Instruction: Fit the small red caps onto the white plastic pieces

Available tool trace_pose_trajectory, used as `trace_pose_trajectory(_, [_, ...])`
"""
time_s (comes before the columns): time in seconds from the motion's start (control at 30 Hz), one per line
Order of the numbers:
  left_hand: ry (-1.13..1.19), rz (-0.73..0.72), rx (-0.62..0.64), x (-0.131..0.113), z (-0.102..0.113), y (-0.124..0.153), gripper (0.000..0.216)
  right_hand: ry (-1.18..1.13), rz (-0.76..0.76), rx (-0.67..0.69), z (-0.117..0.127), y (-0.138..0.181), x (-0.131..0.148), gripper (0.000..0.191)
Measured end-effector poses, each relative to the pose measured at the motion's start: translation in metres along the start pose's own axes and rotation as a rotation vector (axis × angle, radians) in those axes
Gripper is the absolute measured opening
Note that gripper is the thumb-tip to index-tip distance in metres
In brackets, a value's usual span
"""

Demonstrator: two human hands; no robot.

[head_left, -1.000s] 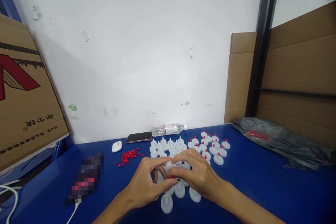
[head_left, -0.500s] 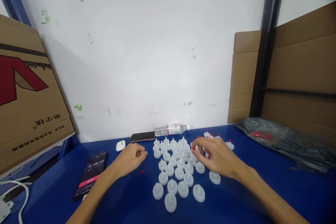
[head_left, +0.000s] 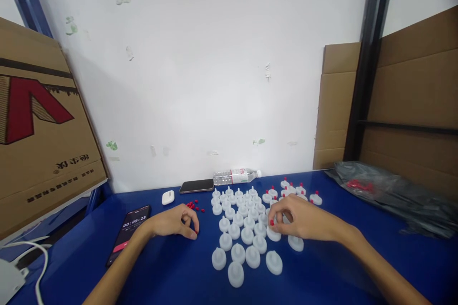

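On the blue tabletop, my left hand point(head_left: 175, 221) is closed in a pinch at a small red cap, mostly hidden by the fingertips. My right hand point(head_left: 304, 217) pinches another red cap point(head_left: 272, 223), which sits at the nozzle of a white plastic lid point(head_left: 274, 234). Several white nozzle lids point(head_left: 247, 235) stand bare in a cluster between my hands. Behind my right hand are several lids with red caps on their nozzles point(head_left: 315, 198). A small pile of loose red caps point(head_left: 191, 206) lies just beyond my left hand.
A phone running a timer point(head_left: 132, 228) lies beside my left forearm. Along the back are a white earphone case point(head_left: 168, 197), a second phone point(head_left: 196, 186) and a water bottle point(head_left: 236, 176). Grey plastic bags point(head_left: 379, 195) lie at the right. Cardboard point(head_left: 46, 152) stands at the left.
My left hand has come nearer and down to the loose red cap, uncovering the pile behind it. My right hand has moved nearer, its red cap now at a closer lid.
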State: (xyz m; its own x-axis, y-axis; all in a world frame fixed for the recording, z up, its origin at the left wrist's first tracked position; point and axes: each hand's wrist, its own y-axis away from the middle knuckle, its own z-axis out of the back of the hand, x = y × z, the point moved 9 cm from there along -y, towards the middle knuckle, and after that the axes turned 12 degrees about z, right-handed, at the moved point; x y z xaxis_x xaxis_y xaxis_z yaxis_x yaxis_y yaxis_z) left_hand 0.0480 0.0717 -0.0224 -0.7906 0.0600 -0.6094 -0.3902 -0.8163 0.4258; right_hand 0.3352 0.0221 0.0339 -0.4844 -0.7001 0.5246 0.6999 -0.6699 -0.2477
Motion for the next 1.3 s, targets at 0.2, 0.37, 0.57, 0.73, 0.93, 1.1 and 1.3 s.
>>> trace_pose_trajectory(0.2, [0.025, -0.050, -0.140, -0.015, 0.010, 0.004, 0.039, 0.017, -0.029, -0.005, 0.003, 0.000, -0.009, 0.028])
trace_pose_trajectory(0.37, [0.048, -0.054, -0.388, -0.032, 0.015, 0.008, 0.039, 0.116, -0.104, -0.077, 0.012, 0.003, -0.028, 0.026])
trace_pose_trajectory(0.57, [-0.060, -0.200, -0.473, -0.072, -0.013, 0.013, 0.025, 0.081, -0.057, 0.019, -0.003, 0.002, -0.035, 0.016])
trace_pose_trajectory(0.73, [-0.146, -0.321, -0.612, -0.089, -0.021, 0.021, 0.025, 0.075, 0.016, -0.144, 0.011, 0.001, -0.021, 0.009])
trace_pose_trajectory(0.93, [-0.348, -0.617, -0.897, -0.111, -0.027, 0.048, 0.021, -0.097, 0.098, -0.227, 0.004, -0.004, 0.008, 0.008])
trace_pose_trajectory(1.1, [-0.457, -0.787, -0.946, -0.129, -0.044, 0.066, 0.017, 0.162, 0.327, -0.290, -0.011, -0.011, 0.038, 0.010])
trace_pose_trajectory(1.3, [-0.502, -0.900, -0.953, -0.140, -0.067, 0.074, 0.019, 0.261, 0.427, -0.327, -0.028, -0.014, 0.054, 0.015])
